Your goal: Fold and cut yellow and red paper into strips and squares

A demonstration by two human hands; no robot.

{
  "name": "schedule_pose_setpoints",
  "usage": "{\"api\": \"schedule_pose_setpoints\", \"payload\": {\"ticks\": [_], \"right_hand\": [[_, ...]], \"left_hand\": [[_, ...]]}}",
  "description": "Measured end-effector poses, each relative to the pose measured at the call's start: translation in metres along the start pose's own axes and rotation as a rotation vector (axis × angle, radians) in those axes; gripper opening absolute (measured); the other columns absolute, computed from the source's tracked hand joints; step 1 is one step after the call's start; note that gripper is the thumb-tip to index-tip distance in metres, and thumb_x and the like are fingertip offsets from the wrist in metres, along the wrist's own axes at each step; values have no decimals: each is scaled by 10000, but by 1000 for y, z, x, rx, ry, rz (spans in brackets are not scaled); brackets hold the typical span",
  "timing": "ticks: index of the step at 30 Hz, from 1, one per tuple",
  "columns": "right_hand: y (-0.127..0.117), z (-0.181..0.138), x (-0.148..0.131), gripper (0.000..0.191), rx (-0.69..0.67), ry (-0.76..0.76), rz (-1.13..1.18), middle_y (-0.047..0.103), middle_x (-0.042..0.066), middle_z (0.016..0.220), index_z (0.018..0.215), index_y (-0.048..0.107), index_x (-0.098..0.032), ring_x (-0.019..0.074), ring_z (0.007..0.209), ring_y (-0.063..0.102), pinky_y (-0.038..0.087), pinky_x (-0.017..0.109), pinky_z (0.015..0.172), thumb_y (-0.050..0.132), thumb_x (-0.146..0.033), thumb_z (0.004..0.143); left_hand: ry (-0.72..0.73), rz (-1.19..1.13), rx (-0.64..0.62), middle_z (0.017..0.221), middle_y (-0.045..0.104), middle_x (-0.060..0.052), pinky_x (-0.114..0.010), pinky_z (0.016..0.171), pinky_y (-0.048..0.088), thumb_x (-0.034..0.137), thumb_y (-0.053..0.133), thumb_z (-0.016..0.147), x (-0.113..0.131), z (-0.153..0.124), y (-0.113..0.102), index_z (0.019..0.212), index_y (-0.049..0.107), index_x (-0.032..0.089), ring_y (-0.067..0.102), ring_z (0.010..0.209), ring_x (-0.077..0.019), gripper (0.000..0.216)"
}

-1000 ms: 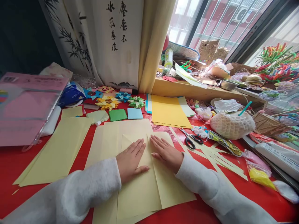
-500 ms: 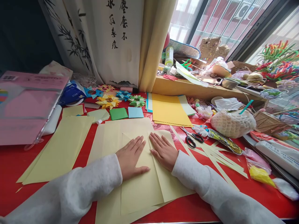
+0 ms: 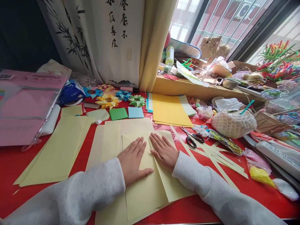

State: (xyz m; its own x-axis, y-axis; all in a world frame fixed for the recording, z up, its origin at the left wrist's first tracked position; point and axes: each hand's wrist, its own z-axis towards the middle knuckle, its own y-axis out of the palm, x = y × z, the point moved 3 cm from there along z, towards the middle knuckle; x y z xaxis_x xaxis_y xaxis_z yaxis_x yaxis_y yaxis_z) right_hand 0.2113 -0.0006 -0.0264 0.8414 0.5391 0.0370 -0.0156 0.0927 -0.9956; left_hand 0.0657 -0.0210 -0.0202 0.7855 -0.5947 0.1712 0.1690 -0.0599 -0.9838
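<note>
A pale yellow folded sheet lies on a stack of the same paper on the red table. My left hand rests flat on its left half, fingers stretched out and thumb pointing right. My right hand lies flat beside it on the right flap, fingers spread. The fingertips of both hands nearly meet along the sheet's centre line. Both arms wear white fleecy sleeves.
Black-handled scissors and cut paper strips lie to the right. Orange-yellow sheets, small coloured squares and folded paper stars sit behind. A pink paper pack stands at left. A cluttered windowsill runs at right.
The folded sheet has turned slightly, its lower end swinging right. My left hand slid a little toward me and rightward on it. My right hand stayed nearly still.
</note>
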Motion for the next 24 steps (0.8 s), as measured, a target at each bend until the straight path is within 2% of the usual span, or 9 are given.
{"api": "schedule_pose_setpoints", "payload": {"ticks": [9, 14, 17, 19, 21, 24], "right_hand": [[1, 0, -1, 511, -10, 19, 54, 109, 30, 1346, 1290, 129, -140, 136, 1232, 74, 111, 365, 1006, 136, -381, 840], [-6, 3, 9, 543, -51, 24, 192, 137, 67, 1340, 1284, 150, -99, 148, 1228, 98, 156, 371, 999, 129, -406, 836], [-20, 3, 15, 565, 12, 34, 265, 139, 90, 1339, 1278, 154, -61, 142, 1229, 83, 185, 338, 998, 161, -409, 832], [-24, 2, 15, 539, 61, -10, 263, 150, 81, 1339, 1280, 157, -77, 132, 1229, 82, 184, 330, 1001, 181, -383, 836], [-19, 1, 12, 509, 48, -59, 227, 180, 75, 1332, 1279, 168, -96, 131, 1226, 104, 188, 340, 999, 176, -355, 841], [-4, 1, 9, 519, 1, -19, 127, 179, 92, 1329, 1277, 178, -86, 164, 1223, 119, 186, 377, 993, 170, -364, 839]], "left_hand": [[-40, 3, 35, 1339, 145, -142, -383, 989, 138, 634, 188, 691, 5, -1, 2, 1264, 199, 56, 79, 1223, -245, 814], [42, 17, 1, 1344, 129, -123, -377, 995, 102, 649, 185, 680, -6, 2, 1, 1274, 169, 82, 80, 1226, -228, 821], [50, 32, 3, 1345, 125, -122, -372, 996, 93, 637, 183, 693, -15, 5, -3, 1276, 157, 77, 65, 1228, -221, 809], [49, 37, 14, 1345, 127, -120, -371, 995, 94, 609, 175, 717, -18, 7, -7, 1275, 159, 73, 59, 1228, -219, 774], [79, 33, 1, 1347, 127, -110, -368, 994, 103, 587, 171, 735, -17, 8, -9, 1276, 159, 80, 61, 1228, -216, 741], [99, 30, -38, 1348, 136, -97, -362, 989, 122, 583, 171, 737, -13, 7, -8, 1275, 164, 90, 76, 1227, -214, 729]]}}
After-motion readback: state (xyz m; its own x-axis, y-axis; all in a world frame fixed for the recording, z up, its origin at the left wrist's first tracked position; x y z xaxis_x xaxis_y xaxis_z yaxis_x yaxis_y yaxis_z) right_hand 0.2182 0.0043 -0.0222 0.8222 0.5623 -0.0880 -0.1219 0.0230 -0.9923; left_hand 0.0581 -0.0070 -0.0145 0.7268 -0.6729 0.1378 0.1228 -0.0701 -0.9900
